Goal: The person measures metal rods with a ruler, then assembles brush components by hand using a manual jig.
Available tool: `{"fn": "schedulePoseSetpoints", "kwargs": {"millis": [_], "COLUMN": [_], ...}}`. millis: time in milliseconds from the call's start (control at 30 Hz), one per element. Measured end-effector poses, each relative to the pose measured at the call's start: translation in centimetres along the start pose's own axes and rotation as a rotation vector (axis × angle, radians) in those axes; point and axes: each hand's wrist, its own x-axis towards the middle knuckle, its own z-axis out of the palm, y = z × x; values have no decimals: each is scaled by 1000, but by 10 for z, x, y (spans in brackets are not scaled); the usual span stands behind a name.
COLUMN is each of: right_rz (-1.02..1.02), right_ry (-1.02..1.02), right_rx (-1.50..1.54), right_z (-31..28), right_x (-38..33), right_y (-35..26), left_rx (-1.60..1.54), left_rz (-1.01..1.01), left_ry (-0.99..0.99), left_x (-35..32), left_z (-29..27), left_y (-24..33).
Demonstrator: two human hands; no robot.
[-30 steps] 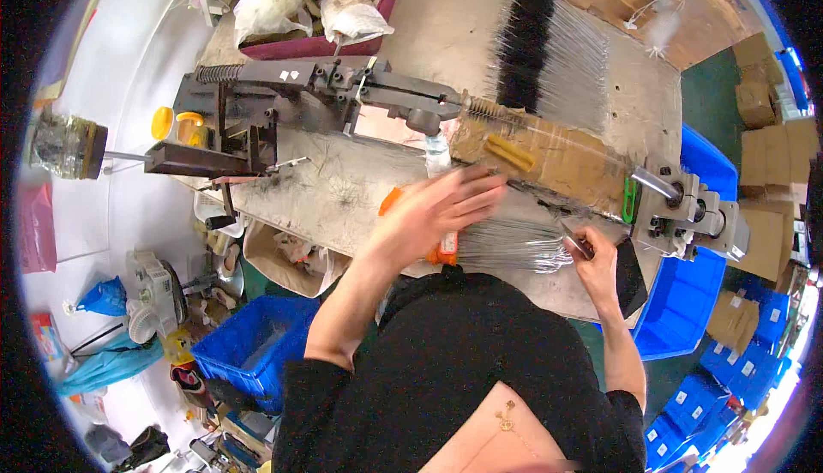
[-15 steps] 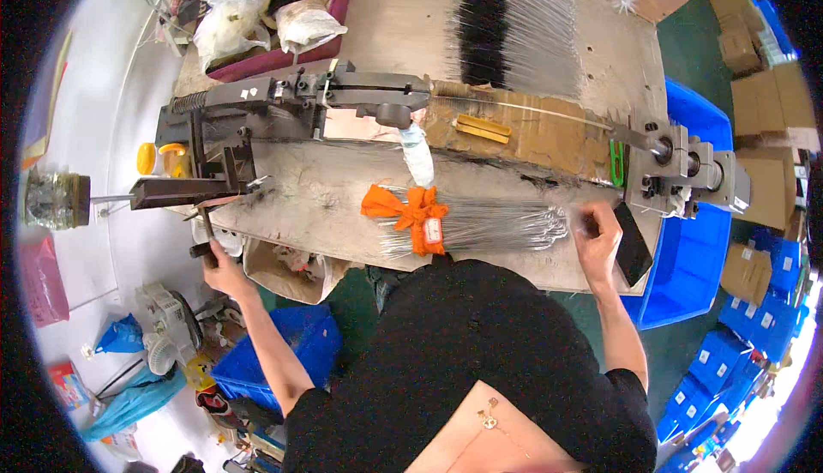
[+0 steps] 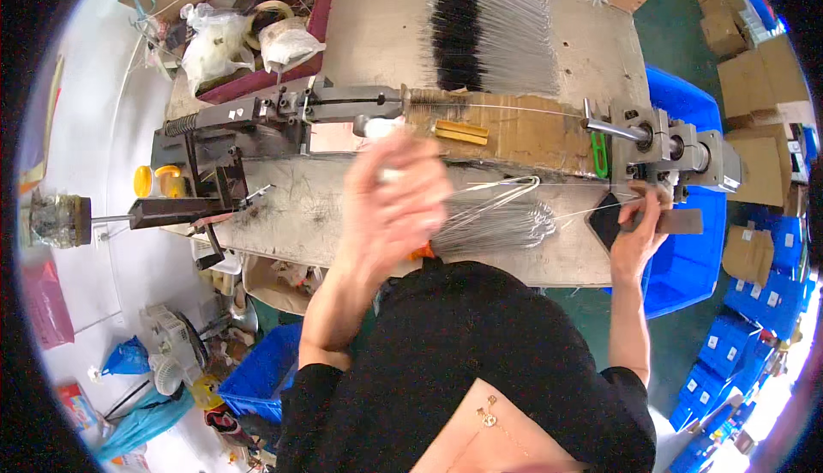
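My left hand (image 3: 399, 194), blurred, is raised over the table with its fingers curled around the white-wrapped handle (image 3: 390, 174) below the bench machine (image 3: 351, 104). At the machine's right-hand end, my right hand (image 3: 636, 231) is closed, and a thin wire (image 3: 591, 209) runs into its fingers. A flat grey bar (image 3: 683, 222) sticks out beside that hand; whether I touch it I cannot tell. Between the hands lies a bundle of looped wires (image 3: 506, 226), with a few bent strands (image 3: 506, 192) over it. The orange cloth (image 3: 422, 252) tying it is mostly hidden.
A black phone (image 3: 605, 222) lies by my right hand. Farther back are a yellow piece (image 3: 461, 132), a green clip (image 3: 599, 155) and a spread of wires (image 3: 514, 36). Plastic bags (image 3: 214, 48) sit at back left. A blue bin (image 3: 690, 254) stands right of the table.
My left hand has left the dark lever at the left and come up to the white-wrapped handle. My right hand has moved right to the machine's end. The bent strands now lie over the bundle.
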Motion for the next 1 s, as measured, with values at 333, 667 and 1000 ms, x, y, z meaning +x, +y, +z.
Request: {"fn": "schedulePoseSetpoints", "kwargs": {"millis": [333, 667, 1000], "right_rz": [173, -568, -557], "right_ry": [-496, -1071, -936], "right_rx": [705, -245, -333], "right_z": [-4, 72, 140], "right_x": [134, 188, 236], "right_y": [-161, -56, 12], "left_rx": [1953, 2320, 3044], "left_rz": [250, 477, 318], "left_ry": [32, 580, 151], "left_x": [11, -28, 119], "left_z": [21, 58, 15], "left_y": [-38, 28, 0]}}
